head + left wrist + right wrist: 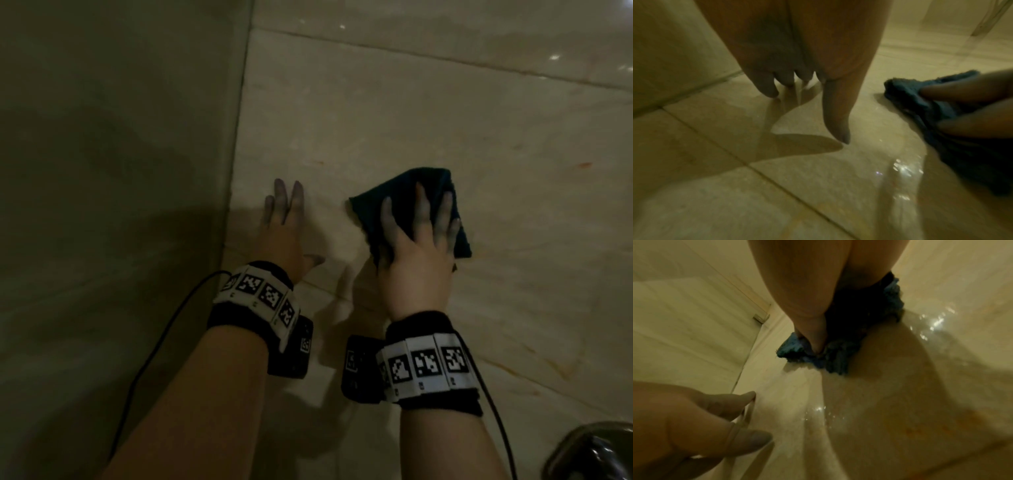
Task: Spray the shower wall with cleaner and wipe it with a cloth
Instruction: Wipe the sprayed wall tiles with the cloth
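The right hand [416, 253] pressed a dark blue cloth [404, 202] flat against the wet wall [411, 113], fingers spread. The left hand [284, 233] rested open on the wall beside it.

The shower wall [394, 113] is beige marble-look tile with faint veins, thin dark grout lines, and small orange-red specks at about 3 o'clock from the cloth [394, 202], which is dark teal-blue. Both wrist bands [260, 294] are black with white panels bearing black-and-white square code patterns. A dark, glossy metallic fixture [596, 452] sits at 5 o'clock.
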Motion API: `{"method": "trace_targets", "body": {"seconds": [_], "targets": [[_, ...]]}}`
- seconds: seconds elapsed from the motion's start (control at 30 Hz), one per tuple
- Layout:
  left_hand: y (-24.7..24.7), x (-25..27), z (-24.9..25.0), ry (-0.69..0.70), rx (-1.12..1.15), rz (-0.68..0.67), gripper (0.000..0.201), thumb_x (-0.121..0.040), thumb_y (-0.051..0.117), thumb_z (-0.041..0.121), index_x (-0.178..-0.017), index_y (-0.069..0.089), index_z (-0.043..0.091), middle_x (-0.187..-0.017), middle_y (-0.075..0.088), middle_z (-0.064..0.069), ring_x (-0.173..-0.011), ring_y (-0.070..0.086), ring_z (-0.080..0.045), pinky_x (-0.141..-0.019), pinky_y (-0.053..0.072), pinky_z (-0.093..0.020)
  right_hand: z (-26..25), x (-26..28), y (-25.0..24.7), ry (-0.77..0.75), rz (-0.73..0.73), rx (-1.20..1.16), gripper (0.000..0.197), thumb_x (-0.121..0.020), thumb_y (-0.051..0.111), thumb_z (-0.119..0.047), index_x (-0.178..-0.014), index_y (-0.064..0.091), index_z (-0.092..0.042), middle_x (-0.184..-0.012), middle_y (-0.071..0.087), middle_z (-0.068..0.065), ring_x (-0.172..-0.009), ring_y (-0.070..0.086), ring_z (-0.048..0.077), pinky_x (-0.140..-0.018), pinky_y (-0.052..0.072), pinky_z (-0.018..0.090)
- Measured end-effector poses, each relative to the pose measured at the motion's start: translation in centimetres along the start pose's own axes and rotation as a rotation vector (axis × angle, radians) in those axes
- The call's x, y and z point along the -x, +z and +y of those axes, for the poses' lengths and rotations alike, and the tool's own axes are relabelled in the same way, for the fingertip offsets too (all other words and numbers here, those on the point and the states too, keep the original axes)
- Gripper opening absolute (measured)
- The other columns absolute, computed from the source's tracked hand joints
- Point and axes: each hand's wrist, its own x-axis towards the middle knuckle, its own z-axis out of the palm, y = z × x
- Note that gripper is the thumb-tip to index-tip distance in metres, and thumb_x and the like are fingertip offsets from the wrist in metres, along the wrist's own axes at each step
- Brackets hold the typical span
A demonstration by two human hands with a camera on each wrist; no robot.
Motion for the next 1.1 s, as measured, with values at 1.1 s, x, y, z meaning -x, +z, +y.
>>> {"method": "trace_targets", "body": {"seconds": [1.1], "targets": [[0.5, 0.3, 1.6, 0.012, -0.090, 0.070, 0.127, -0.067, 0.069, 0.063, -0.147, -0.022, 0.025, -0.153, -0.029, -0.016, -0.144, -0.017, -0.038, -0.117, 0.003, -0.054, 0.4, -1.8, 0.0, 0.043, 0.196, 0.036, 0.057, -0.092, 0.049, -0.035, -0.145, 0.033, -0.027, -0.156, 0.022, 0.008, -0.144, 0.014, 0.034, -0.114, -0.001, 0.035]]}}
